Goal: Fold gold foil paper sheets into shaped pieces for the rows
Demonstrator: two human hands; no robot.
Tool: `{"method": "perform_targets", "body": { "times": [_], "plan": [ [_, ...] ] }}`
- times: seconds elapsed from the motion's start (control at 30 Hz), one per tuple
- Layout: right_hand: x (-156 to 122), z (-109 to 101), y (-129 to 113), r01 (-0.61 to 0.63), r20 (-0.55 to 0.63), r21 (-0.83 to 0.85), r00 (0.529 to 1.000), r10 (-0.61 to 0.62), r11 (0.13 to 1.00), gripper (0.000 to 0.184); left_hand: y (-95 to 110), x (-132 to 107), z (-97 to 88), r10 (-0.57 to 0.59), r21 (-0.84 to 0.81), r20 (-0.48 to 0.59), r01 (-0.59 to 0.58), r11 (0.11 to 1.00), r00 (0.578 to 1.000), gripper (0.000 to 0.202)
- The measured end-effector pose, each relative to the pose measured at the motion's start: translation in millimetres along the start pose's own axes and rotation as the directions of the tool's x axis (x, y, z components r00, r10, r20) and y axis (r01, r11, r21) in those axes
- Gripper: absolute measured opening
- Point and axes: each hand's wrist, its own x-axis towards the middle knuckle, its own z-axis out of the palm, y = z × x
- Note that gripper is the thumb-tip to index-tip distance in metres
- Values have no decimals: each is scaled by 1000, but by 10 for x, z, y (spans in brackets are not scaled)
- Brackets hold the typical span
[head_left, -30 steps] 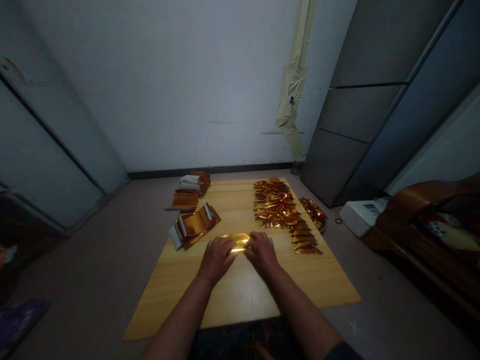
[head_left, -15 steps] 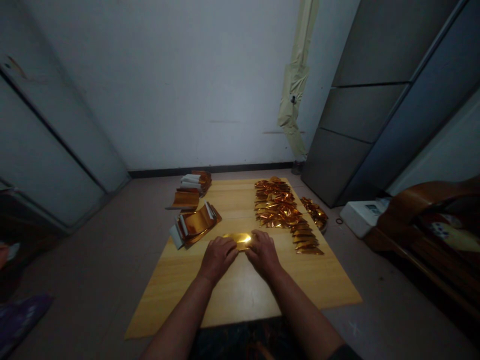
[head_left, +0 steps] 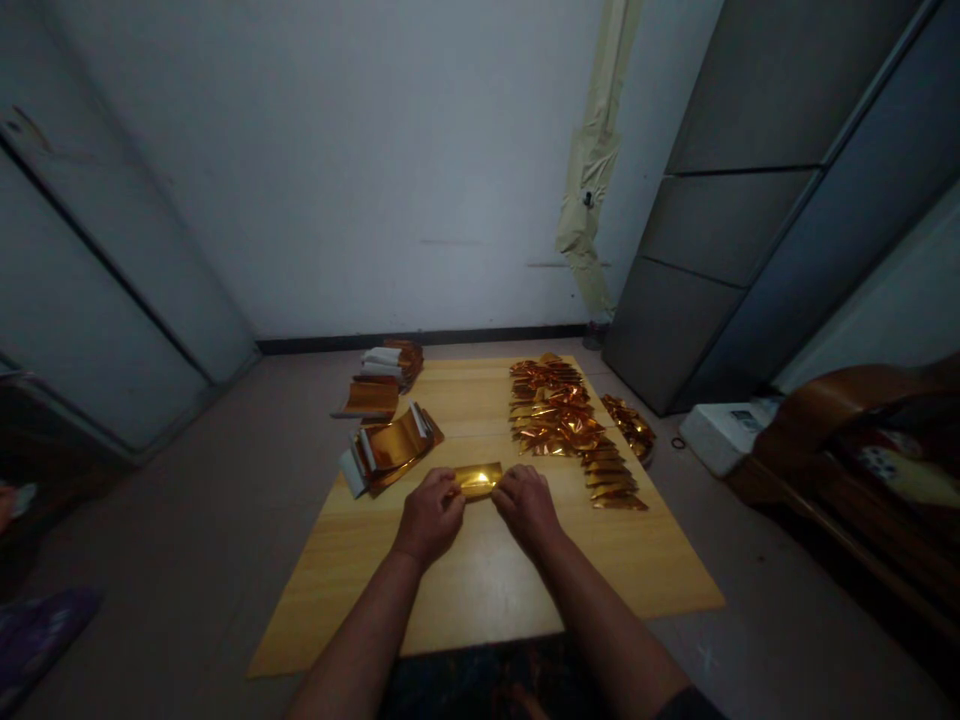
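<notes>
On the pale wooden board (head_left: 480, 590) laid on the floor, our head view looks down at our two bare hands, close together near the middle of the board. Both forearms reach forward from the bottom of the view and angle inward, with the wrists low. Our left hand (head_left: 430, 517) is curled narrowly over the left end of a narrow strip of shiny gold foil (head_left: 478, 480), and our right hand (head_left: 527, 508) is curled the same way over its right end. Together they hold the strip, which lies crosswise between them and just above the board.

Ahead of our left hand, a stack of gold foil sheets with pale grey edges (head_left: 391, 445) sits on the board. Beyond it lie a flat gold foil pile (head_left: 369, 398) and a bundle of white-edged packets (head_left: 382, 365), at the board's far edge.

Ahead of our right hand, crumpled-looking folded gold foil pieces (head_left: 551, 415) form a dense mass on the board, and a tapering column of small folded gold foil pieces (head_left: 609, 480) runs toward that hand. Further right, a heap of gold foil pieces (head_left: 628, 425) sits at the board's edge.
</notes>
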Motion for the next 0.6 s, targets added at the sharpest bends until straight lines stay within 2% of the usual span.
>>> {"method": "perform_targets", "body": {
  "times": [0.17,0.3,0.6],
  "plan": [
    [51,-14,8,-4,33,-54,999,6,999,21,-61,11,-3,4,-36,28,-3,999,1000,13],
    [96,-32,-22,-50,56,-90,997,55,995,20,-109,35,-25,25,-65,60,-22,998,998,23],
    [157,-68,-85,-155,72,-127,984,165,980,18,-144,103,-4,-26,-5,23,26,1000,999,19]
  ]
}}
